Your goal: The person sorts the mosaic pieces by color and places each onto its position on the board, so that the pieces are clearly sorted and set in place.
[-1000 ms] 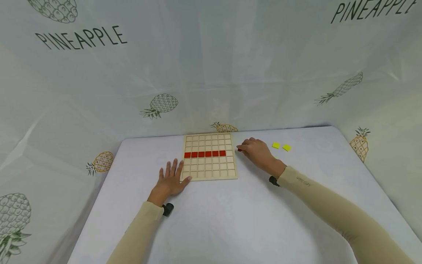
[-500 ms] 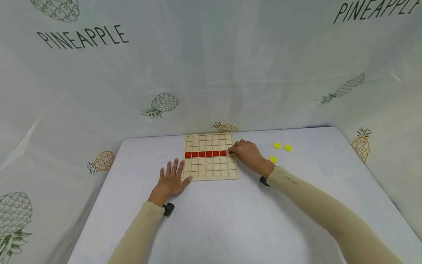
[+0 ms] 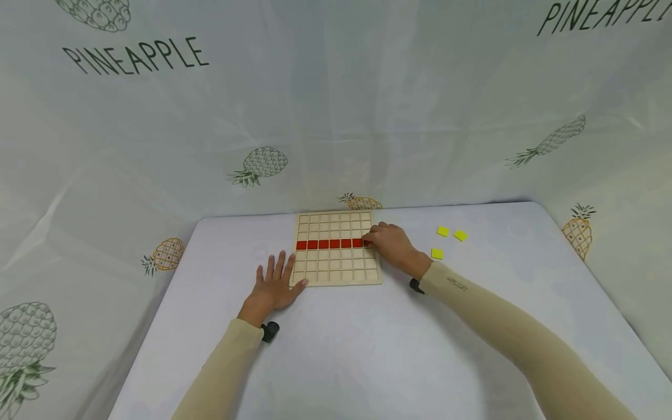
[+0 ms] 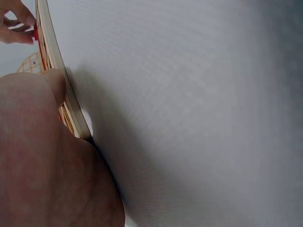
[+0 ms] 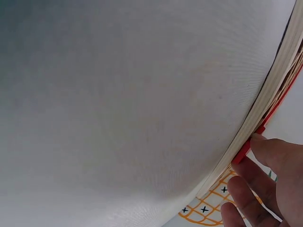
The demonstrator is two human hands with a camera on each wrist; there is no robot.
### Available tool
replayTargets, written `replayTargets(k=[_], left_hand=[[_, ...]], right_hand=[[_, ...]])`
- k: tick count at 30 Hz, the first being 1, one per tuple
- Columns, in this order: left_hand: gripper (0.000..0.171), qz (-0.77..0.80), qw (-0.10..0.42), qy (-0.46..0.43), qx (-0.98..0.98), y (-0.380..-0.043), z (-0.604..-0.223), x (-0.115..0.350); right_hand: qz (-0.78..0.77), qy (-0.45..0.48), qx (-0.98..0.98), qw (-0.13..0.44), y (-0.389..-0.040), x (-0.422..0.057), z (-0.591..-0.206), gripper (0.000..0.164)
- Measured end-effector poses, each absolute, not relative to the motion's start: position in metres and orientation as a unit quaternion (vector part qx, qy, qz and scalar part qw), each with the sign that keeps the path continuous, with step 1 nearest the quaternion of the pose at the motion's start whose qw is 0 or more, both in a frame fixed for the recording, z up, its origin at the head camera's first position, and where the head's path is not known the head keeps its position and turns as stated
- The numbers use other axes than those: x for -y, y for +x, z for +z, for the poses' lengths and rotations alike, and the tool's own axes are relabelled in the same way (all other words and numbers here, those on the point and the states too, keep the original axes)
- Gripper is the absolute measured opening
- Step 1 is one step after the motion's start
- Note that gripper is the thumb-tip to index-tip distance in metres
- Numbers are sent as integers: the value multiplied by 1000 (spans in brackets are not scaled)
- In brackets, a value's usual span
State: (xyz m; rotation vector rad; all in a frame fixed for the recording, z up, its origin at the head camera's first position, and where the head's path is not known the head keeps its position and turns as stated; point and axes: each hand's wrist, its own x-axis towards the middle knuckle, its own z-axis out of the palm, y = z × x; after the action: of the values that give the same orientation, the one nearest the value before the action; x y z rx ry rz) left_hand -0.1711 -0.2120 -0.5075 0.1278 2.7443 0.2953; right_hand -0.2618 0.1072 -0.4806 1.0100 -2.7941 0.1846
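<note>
red tile at the right-hand end of the middle row, over the last column of a pale wooden grid board. right hand pinches it: thumb on one side, a finger on the other, remaining fingers bent behind. right wrist view shows the tile at the board's upper face; whether it lies flat in its cell, cannot tell, fingers in the way.

same row: six more red tiles, side by side, one per cell, running left from the pinched one. cells in the rows above and below show bare wood where visible.

left hand at the board's near left corner. palm down, fingers straight and spread on the table, pinching nothing. thumb reaches across to the corner and touches the board's edge in the left wrist view; index fingertip just beside the left edge.

right of the board, beyond the right hand: three yellow tiles lying loose, two near each other toward the back, one closer to the wrist.

both arms in tan sleeves, small lettering on the right one. small black device at each wrist. table white; behind it, pale cloth printed with pineapples and the word "pineapple".
</note>
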Motion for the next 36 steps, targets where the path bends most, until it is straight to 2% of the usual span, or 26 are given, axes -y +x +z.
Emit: replayTargets(k=[16,22,30,36], left_hand=[[88,101,194,45,-975,-170,-507,212],[88,99,192,47,-975,-169,-508,212],[89,93,193,49,-975,-176,-517,216],[89,96,187,52,-976,-178,-517,217]], right_hand=[[34,339,937,73,-258,-105,-482,21],[-16,332,942,56,-253,-104,-484,33],[-36,330,941,61,-241,-108,-485,48],[-35,331,941,57,-235,-111,-485,50]])
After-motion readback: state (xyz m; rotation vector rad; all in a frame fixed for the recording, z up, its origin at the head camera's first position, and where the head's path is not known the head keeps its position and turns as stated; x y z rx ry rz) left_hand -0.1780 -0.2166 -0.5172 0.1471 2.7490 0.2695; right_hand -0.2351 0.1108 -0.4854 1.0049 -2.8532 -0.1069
